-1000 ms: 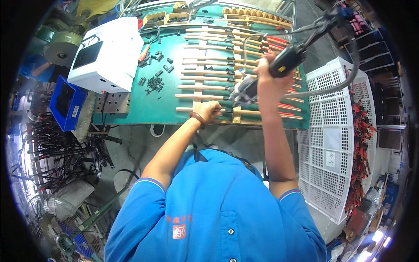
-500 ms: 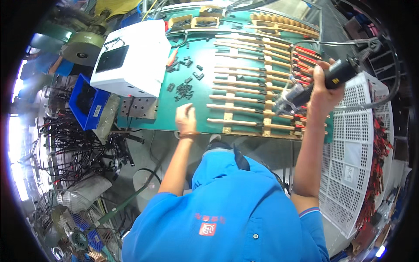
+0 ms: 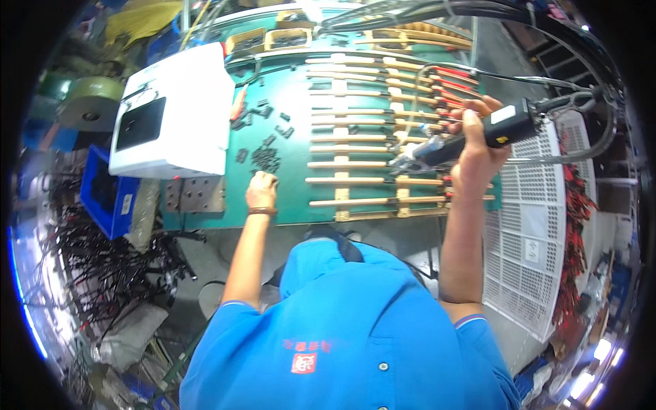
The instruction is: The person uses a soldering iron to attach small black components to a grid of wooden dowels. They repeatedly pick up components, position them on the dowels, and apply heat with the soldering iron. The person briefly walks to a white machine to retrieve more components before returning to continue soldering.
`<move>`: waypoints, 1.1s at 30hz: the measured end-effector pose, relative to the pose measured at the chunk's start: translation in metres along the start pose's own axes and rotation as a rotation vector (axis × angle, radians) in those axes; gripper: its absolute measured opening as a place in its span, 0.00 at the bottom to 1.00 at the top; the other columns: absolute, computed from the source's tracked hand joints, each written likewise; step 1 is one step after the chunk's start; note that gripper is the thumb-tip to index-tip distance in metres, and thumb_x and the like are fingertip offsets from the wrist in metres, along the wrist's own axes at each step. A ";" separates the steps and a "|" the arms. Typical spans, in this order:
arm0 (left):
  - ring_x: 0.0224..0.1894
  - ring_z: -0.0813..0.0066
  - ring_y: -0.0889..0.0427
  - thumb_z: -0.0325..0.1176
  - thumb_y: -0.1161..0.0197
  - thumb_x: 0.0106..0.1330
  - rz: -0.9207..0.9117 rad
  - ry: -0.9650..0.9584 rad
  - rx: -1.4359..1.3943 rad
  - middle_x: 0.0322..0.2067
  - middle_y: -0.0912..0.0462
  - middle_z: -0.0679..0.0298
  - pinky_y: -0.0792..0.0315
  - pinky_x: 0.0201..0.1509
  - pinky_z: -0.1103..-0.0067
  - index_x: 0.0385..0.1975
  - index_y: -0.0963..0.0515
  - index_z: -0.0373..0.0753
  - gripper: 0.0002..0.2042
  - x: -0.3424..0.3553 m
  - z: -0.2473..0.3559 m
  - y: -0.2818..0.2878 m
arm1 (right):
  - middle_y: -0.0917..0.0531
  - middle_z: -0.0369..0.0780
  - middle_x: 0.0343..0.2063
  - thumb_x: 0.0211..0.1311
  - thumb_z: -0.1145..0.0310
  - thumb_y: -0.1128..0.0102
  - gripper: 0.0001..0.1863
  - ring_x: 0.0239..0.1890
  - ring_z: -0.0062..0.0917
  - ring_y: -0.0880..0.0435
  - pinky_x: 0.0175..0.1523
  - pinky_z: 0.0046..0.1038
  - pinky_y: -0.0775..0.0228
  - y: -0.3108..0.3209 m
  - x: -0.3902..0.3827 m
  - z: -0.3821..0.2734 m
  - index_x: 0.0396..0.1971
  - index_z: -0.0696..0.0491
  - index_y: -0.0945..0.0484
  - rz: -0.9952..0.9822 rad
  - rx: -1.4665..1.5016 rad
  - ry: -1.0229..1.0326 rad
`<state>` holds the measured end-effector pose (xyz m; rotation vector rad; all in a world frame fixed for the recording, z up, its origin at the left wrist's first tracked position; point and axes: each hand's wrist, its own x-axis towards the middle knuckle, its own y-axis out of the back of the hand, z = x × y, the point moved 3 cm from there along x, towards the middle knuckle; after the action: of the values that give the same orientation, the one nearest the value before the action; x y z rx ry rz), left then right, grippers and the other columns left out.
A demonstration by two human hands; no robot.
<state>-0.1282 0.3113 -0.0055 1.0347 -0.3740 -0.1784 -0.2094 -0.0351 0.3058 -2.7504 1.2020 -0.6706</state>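
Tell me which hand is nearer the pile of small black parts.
Left. The left hand is at the near edge of the pile; the right hand is far to its right, around the black handheld tool.

Workshop or factory floor, assembly-type. Green worktop (image 3: 290,205) across upper ctr. of frame w/ rows of wooden rods (image 3: 355,165) laid on crosswise strips, loose small blk parts (image 3: 265,159) nr. its L end. Corded blk pwr. tool (image 3: 504,126) R of ctr.; thick cables (image 3: 437,11) along top R. White equip. box (image 3: 181,109) upper L, blue bin (image 3: 124,205) just below. White perforated crate (image 3: 526,229) at R, red/blk pcs. (image 3: 574,236) beside; dark strips (image 3: 89,273) heaped at L.
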 end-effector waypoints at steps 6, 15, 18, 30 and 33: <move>0.29 0.74 0.21 0.28 0.39 0.60 -0.064 0.316 -0.529 0.33 0.21 0.61 0.26 0.28 0.78 0.35 0.25 0.38 0.06 0.015 0.021 0.028 | 0.19 0.42 0.33 0.53 0.85 0.47 0.18 0.29 0.23 0.18 0.30 0.20 0.24 0.003 -0.005 -0.006 0.45 0.58 0.32 -0.022 0.022 -0.047; 0.22 0.87 0.28 0.37 0.43 0.67 -0.969 0.756 -1.872 0.27 0.25 0.71 0.31 0.25 0.86 0.39 0.27 0.43 0.07 -0.023 0.201 0.000 | 0.20 0.41 0.32 0.53 0.84 0.46 0.18 0.29 0.21 0.19 0.30 0.19 0.25 0.018 -0.028 -0.022 0.46 0.58 0.31 -0.044 0.027 -0.068; 0.24 0.88 0.28 0.36 0.44 0.67 -1.061 0.814 -1.980 0.31 0.26 0.71 0.29 0.26 0.86 0.43 0.28 0.43 0.09 -0.035 0.207 -0.012 | 0.20 0.41 0.31 0.54 0.84 0.45 0.18 0.29 0.20 0.19 0.30 0.19 0.25 0.027 -0.031 -0.025 0.46 0.59 0.31 -0.059 -0.035 -0.060; 0.30 0.77 0.21 0.30 0.42 0.65 -1.000 0.874 -1.897 0.30 0.21 0.64 0.21 0.37 0.82 0.39 0.27 0.38 0.06 -0.049 0.221 -0.040 | 0.20 0.41 0.31 0.52 0.82 0.44 0.18 0.29 0.22 0.20 0.32 0.20 0.28 0.025 -0.041 -0.032 0.45 0.58 0.31 -0.089 0.029 -0.114; 0.31 0.73 0.18 0.32 0.40 0.64 -0.942 1.138 -1.832 0.31 0.19 0.62 0.18 0.35 0.76 0.33 0.27 0.39 0.05 -0.056 0.229 -0.055 | 0.20 0.41 0.30 0.52 0.83 0.44 0.18 0.29 0.22 0.20 0.30 0.20 0.28 0.019 -0.043 -0.031 0.45 0.58 0.31 -0.083 0.047 -0.104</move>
<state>-0.2659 0.1177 0.0392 -0.7011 1.2194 -0.5612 -0.2612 -0.0143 0.3138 -2.7712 1.0426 -0.5480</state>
